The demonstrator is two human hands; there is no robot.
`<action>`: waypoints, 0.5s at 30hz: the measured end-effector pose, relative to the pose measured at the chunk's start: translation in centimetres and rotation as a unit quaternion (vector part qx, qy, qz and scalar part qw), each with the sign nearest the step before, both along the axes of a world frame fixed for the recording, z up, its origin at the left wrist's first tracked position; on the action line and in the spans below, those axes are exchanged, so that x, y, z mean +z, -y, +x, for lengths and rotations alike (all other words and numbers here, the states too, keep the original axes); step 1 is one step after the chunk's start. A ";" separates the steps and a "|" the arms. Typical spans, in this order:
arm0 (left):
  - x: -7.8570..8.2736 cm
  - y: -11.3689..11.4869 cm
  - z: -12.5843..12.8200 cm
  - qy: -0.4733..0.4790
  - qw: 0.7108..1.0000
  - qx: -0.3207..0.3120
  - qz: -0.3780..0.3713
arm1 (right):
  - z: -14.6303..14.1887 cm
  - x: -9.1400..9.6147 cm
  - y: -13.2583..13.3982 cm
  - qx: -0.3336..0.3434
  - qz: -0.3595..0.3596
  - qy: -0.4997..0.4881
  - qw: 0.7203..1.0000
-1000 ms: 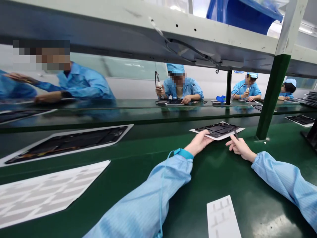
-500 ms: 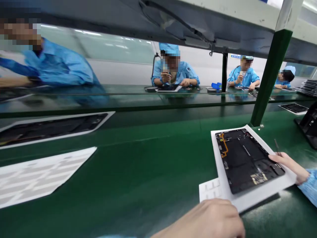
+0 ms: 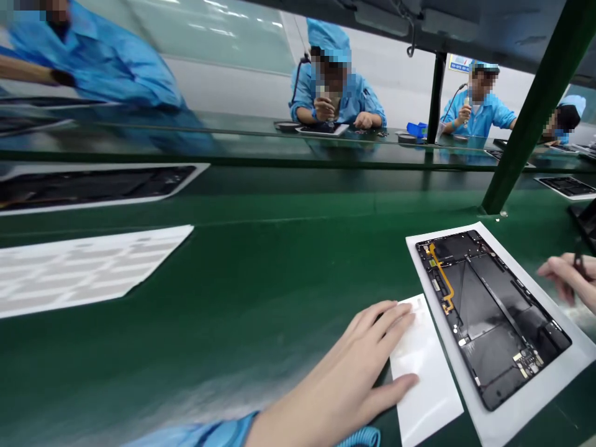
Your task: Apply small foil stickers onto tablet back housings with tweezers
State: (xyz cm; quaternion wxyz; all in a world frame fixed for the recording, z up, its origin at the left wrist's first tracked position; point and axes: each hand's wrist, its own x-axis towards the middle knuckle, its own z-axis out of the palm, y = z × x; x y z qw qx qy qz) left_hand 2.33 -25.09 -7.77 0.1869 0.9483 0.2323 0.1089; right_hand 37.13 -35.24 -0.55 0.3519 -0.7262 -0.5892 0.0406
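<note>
My left hand (image 3: 358, 366) lies flat with fingers spread on a small white sheet (image 3: 431, 397), whose upper part it covers. Right of that sheet is an opened black tablet (image 3: 493, 316), showing an orange flex cable (image 3: 442, 279) and a small circuit board near its lower end. The tablet rests on a larger white sheet (image 3: 498, 428). At the right edge my right hand (image 3: 572, 279) is closed around slim dark tweezers (image 3: 578, 264), apart from the tablet. Part of this hand is cut off by the frame.
Another sheet with grey blocks (image 3: 93, 267) and an opened tablet (image 3: 102, 186) lie at the left. A green post (image 3: 526, 118) rises behind the tablet, carrying an overhead shelf (image 3: 465, 37). Several co-workers in blue sit across the green bench (image 3: 261, 267).
My left hand has opened out and flattened onto the small sheet. My right hand has let go of the tablet's edge and moved right. The view has tipped down.
</note>
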 end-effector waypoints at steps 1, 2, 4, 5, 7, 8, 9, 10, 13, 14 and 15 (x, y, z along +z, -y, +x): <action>0.0 0.0 0.0 -0.002 1.000 0.005 0.000 | -1.4 0.4 -0.7 0.009 0.005 -0.063 0.998; 0.0 -0.1 0.0 -0.004 1.000 0.010 0.000 | -3.0 0.6 -1.5 0.029 -0.007 -0.128 0.991; 0.0 -0.2 0.1 -0.011 1.000 0.014 0.003 | -6.5 0.5 -3.3 0.114 -0.074 -0.215 0.967; 0.1 -0.3 0.2 -0.015 1.000 0.012 0.005 | -8.2 0.2 -4.3 0.181 -0.122 -0.250 0.943; 0.3 -0.3 0.3 -0.022 1.000 0.005 0.008 | -11.2 -0.7 -6.3 0.310 -0.178 -0.291 0.888; 0.5 -0.3 0.4 -0.026 1.000 0.002 0.011 | -12.3 -1.3 -7.1 0.351 -0.194 -0.306 0.863; 0.7 -0.2 0.6 -0.032 0.999 -0.001 0.016 | -13.1 -2.0 -7.9 0.374 -0.203 -0.313 0.849; 0.9 -0.2 0.7 -0.040 0.999 -0.001 0.022 | -13.7 -2.8 -8.4 0.383 -0.207 -0.318 0.842; 1.2 0.0 0.9 -0.073 0.997 0.002 0.032 | -14.3 -4.7 -9.1 0.357 -0.199 -0.318 0.855; 1.2 0.1 0.9 -0.081 0.996 0.004 0.030 | -14.3 -5.1 -9.1 0.346 -0.192 -0.316 0.863; 1.1 0.1 0.9 -0.086 0.996 0.005 0.028 | -14.2 -5.4 -8.9 0.336 -0.185 -0.313 0.869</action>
